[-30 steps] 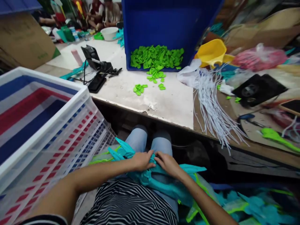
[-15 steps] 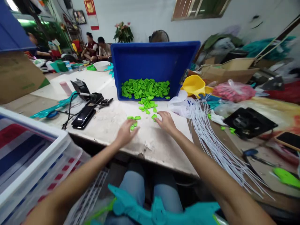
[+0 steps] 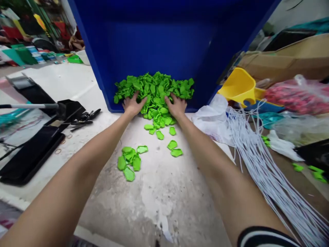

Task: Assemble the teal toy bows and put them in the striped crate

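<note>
A heap of small green plastic pieces lies at the mouth of a blue bin tipped on its side. My left hand reaches into the left part of the heap, thumb and fingers spread, its fingertips partly hidden among the pieces. On the right side of the heap, my right hand rests on the pieces with its fingers apart. Between the hands, pieces spill onto the white tabletop. Nearer to me sit a small cluster of green pieces and a pair of loose pieces.
White cords trail along the right side, beside a white plastic bag and a yellow scoop-shaped part. A pink-filled bag lies farther right. At left are a black case and black clips.
Both hands have moved forward from the loose pieces on the tabletop into the heap at the bin. My view has come closer to the bin.
</note>
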The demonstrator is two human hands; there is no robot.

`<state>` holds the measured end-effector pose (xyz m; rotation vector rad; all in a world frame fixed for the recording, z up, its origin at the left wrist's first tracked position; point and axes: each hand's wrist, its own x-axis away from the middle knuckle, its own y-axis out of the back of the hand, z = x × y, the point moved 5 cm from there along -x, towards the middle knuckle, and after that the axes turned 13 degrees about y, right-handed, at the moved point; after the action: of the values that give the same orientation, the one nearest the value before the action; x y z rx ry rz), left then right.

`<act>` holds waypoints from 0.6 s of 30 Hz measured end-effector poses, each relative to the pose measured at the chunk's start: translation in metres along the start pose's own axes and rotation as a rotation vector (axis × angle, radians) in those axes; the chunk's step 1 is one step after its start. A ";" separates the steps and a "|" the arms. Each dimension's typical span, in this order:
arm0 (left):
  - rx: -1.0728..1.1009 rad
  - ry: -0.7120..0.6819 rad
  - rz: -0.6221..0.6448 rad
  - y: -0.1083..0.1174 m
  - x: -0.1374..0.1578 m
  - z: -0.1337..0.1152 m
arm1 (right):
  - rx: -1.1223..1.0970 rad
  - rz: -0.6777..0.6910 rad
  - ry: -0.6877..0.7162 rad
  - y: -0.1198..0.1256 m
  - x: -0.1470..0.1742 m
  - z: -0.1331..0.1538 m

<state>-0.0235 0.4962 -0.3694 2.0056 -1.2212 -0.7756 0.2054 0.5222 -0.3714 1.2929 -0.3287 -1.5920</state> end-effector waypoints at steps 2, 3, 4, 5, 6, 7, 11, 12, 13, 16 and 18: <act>0.036 -0.146 0.040 -0.005 0.018 -0.002 | -0.011 -0.004 0.093 -0.008 0.018 0.020; 0.054 -0.206 0.070 -0.007 0.028 -0.001 | -0.027 0.007 0.127 -0.010 0.028 0.029; 0.074 -0.251 0.101 -0.007 0.039 0.002 | -0.046 0.023 0.153 -0.010 0.040 0.038; 0.098 -0.287 0.131 -0.006 0.051 0.007 | -0.075 0.041 0.174 -0.009 0.052 0.046; 0.124 -0.316 0.157 -0.004 0.064 0.012 | -0.113 0.063 0.194 -0.008 0.064 0.054; 0.152 -0.342 0.178 -0.002 0.077 0.018 | -0.158 0.086 0.209 -0.005 0.077 0.062; 0.247 -0.387 0.212 0.017 0.128 0.045 | -0.298 0.133 0.209 0.011 0.127 0.093; 0.269 -0.385 0.229 0.022 0.140 0.050 | -0.312 0.130 0.212 0.016 0.139 0.101; 0.290 -0.382 0.253 0.027 0.150 0.054 | -0.320 0.127 0.225 0.022 0.151 0.109; 0.319 -0.380 0.337 0.041 0.175 0.058 | -0.289 0.131 0.323 0.045 0.180 0.131; 0.285 -0.393 0.366 0.050 0.184 0.057 | -0.222 0.130 0.397 0.064 0.193 0.142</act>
<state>-0.0210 0.2982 -0.3921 1.8074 -1.9570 -0.8711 0.1361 0.2847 -0.3803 1.3487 0.0120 -1.1919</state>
